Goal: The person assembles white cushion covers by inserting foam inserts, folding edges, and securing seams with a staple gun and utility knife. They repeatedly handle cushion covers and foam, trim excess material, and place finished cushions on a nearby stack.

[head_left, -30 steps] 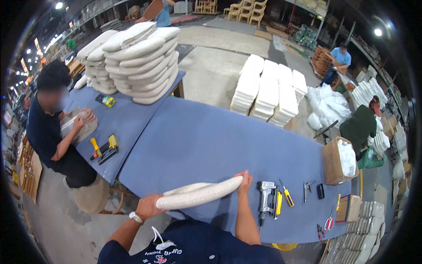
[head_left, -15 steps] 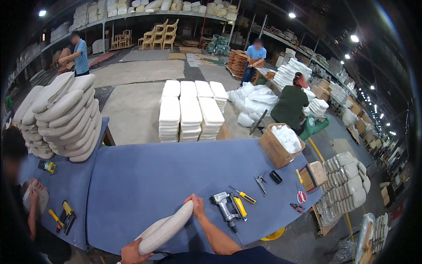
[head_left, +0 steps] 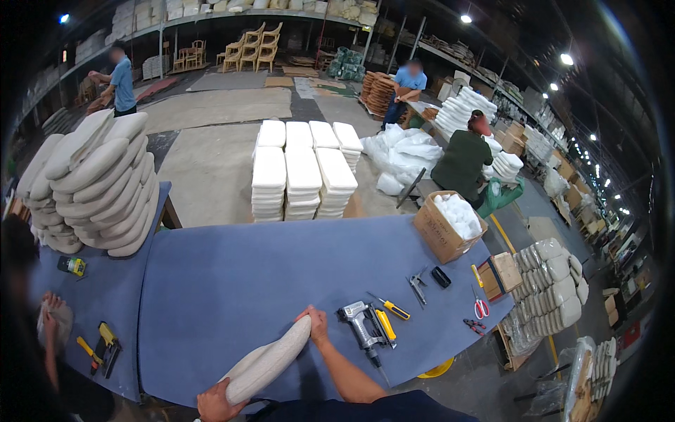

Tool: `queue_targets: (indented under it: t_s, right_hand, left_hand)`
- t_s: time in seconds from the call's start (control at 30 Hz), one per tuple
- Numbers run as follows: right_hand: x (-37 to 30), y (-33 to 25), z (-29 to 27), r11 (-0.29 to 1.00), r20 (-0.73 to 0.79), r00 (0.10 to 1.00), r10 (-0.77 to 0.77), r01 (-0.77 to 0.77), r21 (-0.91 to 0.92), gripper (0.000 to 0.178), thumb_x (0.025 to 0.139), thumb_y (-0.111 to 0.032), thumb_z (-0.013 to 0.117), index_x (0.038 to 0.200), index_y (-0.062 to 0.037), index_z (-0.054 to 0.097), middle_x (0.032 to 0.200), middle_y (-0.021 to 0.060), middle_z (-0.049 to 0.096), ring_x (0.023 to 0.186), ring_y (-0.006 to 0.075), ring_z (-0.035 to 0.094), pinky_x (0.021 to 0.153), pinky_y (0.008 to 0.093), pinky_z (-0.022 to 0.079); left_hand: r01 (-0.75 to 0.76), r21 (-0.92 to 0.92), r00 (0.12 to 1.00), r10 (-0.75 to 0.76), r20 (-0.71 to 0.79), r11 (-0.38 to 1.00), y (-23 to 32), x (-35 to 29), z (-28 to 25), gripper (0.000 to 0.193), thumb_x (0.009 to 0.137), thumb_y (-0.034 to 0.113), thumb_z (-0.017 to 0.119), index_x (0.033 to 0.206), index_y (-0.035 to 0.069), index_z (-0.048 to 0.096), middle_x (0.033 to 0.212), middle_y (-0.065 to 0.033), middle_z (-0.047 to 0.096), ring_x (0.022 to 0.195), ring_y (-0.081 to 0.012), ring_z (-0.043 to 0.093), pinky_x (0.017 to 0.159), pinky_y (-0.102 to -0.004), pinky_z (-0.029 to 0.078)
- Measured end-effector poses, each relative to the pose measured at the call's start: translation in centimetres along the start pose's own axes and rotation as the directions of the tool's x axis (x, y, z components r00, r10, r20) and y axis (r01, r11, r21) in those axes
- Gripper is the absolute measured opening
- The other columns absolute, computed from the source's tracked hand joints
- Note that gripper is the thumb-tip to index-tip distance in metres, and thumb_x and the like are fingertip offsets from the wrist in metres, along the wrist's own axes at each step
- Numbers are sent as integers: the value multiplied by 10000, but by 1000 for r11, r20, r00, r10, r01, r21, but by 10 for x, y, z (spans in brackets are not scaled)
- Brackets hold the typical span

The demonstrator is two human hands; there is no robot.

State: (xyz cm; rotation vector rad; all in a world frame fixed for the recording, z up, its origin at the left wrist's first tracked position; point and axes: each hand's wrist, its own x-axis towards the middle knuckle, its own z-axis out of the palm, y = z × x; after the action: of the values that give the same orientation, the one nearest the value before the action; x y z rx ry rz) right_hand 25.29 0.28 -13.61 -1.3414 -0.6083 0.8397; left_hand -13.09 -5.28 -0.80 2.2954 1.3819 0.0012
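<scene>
Beige padded cushion was over the table at its near side, long axis seven to one o'clock, left hand gripping the lower end, right hand the upper, nearer the pneumatic fastening gun at three o'clock.

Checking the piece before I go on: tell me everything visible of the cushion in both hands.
The cushion is off-white, long and thick, rounded at the edge; it looks padded, covered in textured fabric. Seen nearly edge-on, it shows little of its broad faces. It slants from lower left to upper right in view, over the near part of the blue table. The left grip holds its near end, the right grip its far end. Whether it touches the table cannot be told.
</scene>
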Motion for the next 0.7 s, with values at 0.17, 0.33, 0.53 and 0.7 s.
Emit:
queue_targets:
  t_s: [0.17,0.33,0.53,0.7]
  right_hand:
    - [4,1,-1,1000,26,1000,1,-1,-2,620,1011,-421,431,694,29,716,662,134,682,616,220,625,655,355,503]
    - [10,6,-8,999,78,996,35,-36,11,623,1012,-444,455,672,20,694,662,139,683,610,224,629,649,362,506]
    - [21,0,-16,977,153,972,180,-195,89,625,1016,-460,477,654,9,676,662,147,685,603,232,634,634,373,509]
    - [11,-4,-20,978,145,979,143,-163,130,621,1017,-456,485,642,2,674,659,153,692,580,232,630,625,372,510]
  left_hand:
    - [-24,-2,997,24,-79,1000,3,-3,2,804,799,571,776,1425,112,567,1048,-223,737,866,-421,724,748,-519,568]
    - [-26,74,989,36,-145,997,2,-8,10,762,800,517,785,1409,108,577,1043,-218,739,852,-412,727,728,-518,572]
    - [-33,52,980,42,-195,998,9,-15,13,690,824,446,779,1385,94,583,1029,-214,739,833,-419,722,712,-516,569]
    - [-109,23,953,112,-280,994,12,-23,23,650,848,385,765,1384,68,579,1064,-222,729,861,-424,718,732,-513,570]
